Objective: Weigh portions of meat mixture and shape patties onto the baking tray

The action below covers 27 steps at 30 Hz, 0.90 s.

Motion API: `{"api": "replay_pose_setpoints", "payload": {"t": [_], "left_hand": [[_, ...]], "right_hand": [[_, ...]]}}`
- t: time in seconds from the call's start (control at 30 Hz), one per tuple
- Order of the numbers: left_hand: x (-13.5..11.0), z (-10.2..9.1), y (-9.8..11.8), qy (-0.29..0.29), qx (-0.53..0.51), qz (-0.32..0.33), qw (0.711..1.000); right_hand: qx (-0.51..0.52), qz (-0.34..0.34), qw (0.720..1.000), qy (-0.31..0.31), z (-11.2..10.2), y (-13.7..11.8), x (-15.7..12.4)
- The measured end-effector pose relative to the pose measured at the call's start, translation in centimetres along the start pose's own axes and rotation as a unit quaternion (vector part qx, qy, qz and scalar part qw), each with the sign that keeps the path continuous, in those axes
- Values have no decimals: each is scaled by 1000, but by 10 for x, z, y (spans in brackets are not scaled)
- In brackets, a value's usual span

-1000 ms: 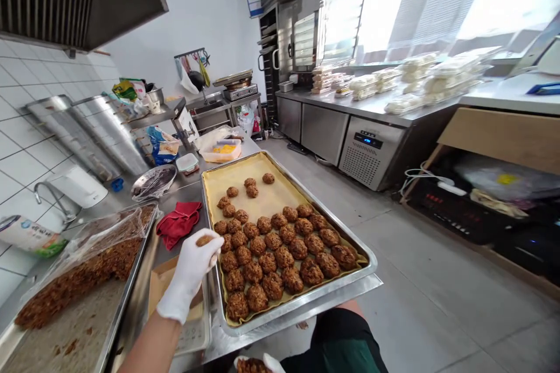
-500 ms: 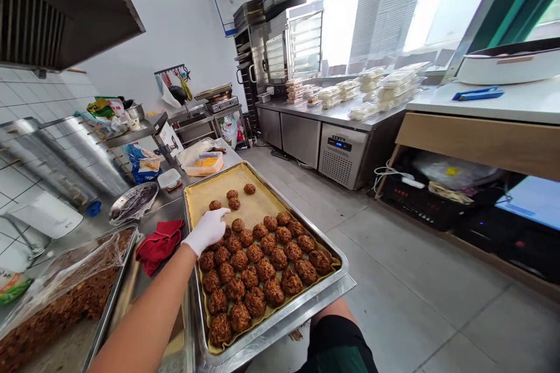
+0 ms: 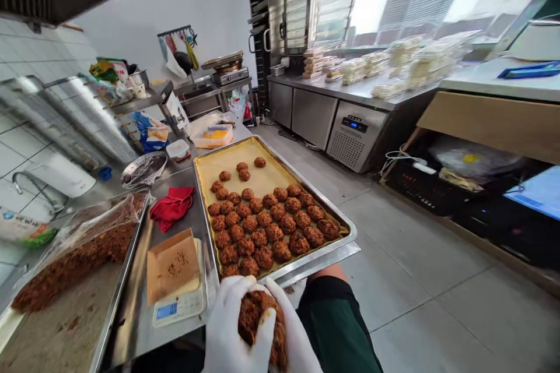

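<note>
One lump of brown, shredded mixture (image 3: 251, 310) was found low in front of the body, enclosed between both hands. The left hand (image 3: 226, 326) and the right hand (image 3: 296, 323), each in a white glove, grasped it from opposite sides with fingers curved around it; neither was free. The lump was judged light, soft, moist and slightly sticky, liable to crumble under a hard pinch; the suitable hold was broad, with palms cupped about its sides and underside. Its surface appeared coarse and uneven.

Just beyond the hands stood a metal tray (image 3: 347, 236) with a tan lining (image 3: 280, 175), bearing rows of rough, roundish brown balls (image 3: 263, 218). Left of the hands sat a scale (image 3: 190, 306), its reading not legible, carrying creased brown paper (image 3: 164, 268) scattered with dark crumbs. Farther left, a second tray (image 3: 123, 280) held a long mass of similar mixture (image 3: 87, 268), partly under wrinkled clear film (image 3: 87, 221). Beyond the scale lay a crumpled red cloth (image 3: 172, 208).
</note>
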<state>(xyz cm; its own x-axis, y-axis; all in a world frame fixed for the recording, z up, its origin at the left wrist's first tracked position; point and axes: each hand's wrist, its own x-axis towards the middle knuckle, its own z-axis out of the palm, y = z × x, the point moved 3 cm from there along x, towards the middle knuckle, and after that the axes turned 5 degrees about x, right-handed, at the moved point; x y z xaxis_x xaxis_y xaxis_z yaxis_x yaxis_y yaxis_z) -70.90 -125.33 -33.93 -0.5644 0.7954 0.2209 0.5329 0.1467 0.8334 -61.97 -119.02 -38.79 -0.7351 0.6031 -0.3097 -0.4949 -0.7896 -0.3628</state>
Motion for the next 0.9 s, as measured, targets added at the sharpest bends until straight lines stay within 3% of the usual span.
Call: {"api": "replay_pose_setpoints", "payload": {"t": [0.07,0.2,0.33,0.47,0.6,0.73,0.8,0.9], "left_hand": [[-2,-21,-4,44,75,65,994],[-15,-46,-16,-12,121,138,983],[-29,-60,-24,28,181,132,974],[-35,-68,-31,42,159,99,982],[-35,-77,-36,46,124,122,984],[-29,-84,-41,73,25,44,996],[-26,-88,-42,108,-30,37,993],[-22,-95,-43,124,25,59,990]], "right_hand": [[9,13,999,32,20,15,-10],[28,36,995,86,40,35,-16],[50,88,990,99,39,64,-14],[3,80,988,129,33,83,-16],[-11,106,988,110,40,89,-18],[72,156,983,58,45,93,-17],[103,178,979,9,44,95,-16],[120,176,977,-25,37,97,-15]]}}
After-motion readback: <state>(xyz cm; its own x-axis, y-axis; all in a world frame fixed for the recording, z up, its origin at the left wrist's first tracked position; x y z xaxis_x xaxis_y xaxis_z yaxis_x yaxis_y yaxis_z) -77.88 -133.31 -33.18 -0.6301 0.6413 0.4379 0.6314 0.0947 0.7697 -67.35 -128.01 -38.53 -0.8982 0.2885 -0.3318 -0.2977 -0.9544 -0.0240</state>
